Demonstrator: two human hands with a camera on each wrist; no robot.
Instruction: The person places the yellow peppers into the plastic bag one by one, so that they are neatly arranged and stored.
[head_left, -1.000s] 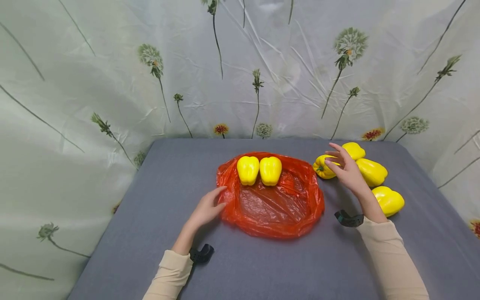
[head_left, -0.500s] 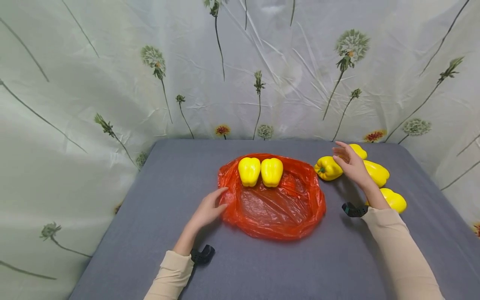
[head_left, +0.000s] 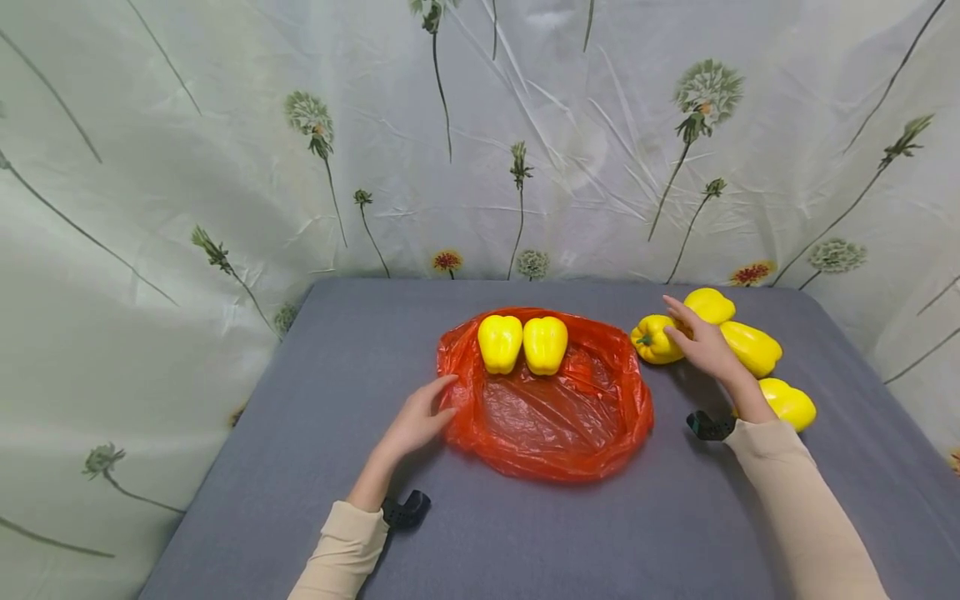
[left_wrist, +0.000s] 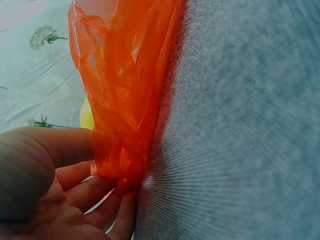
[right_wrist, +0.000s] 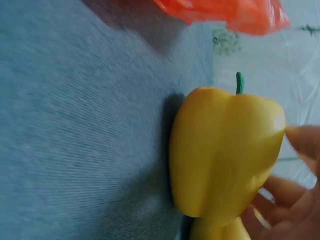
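In the head view, the left hand (head_left: 411,423) rests at the left side of a red plastic bag (head_left: 555,467), thumb and fingers apart. In the left wrist view, that hand (left_wrist: 62,185) touches the gathered edge of the bag (left_wrist: 125,95). Two yellow peppers (head_left: 500,343) (head_left: 545,345) lie side by side in the bag's back left part. The right hand (head_left: 708,346) is over a yellow pepper (head_left: 655,340) just right of the bag. The right wrist view shows relaxed fingers beside this pepper (right_wrist: 225,155), a fingertip at its edge; firm contact cannot be told.
Several more yellow peppers lie behind and right of the right hand: one at the back (head_left: 709,306), one beside it (head_left: 752,348), one nearer the front (head_left: 789,404). Grey cloth (head_left: 525,533) covers the table. A flowered curtain (head_left: 450,200) hangs behind.
The right hand first drew slightly right, then came lower over the pepper nearest the bag, its fingers spreading. The left hand stays at the bag. The head view has shifted slightly.
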